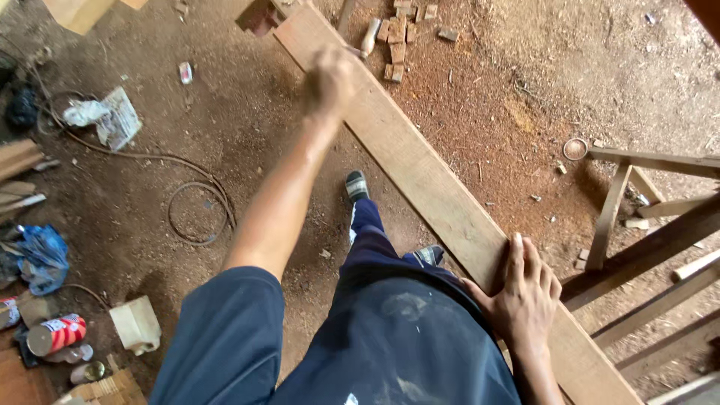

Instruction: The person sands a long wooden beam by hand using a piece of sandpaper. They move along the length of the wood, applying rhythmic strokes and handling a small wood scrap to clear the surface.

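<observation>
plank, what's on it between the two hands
In the head view the stretch of plank between the left hand and the right hand is bare wood; nothing lies on it.

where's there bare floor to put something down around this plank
Bare dirt lies right of the long plank, between it, the small round tin and the wooden frame. Another patch sits left of the left hand, inside the cable loop. Crowded: the wood offcuts and the can corner.
</observation>
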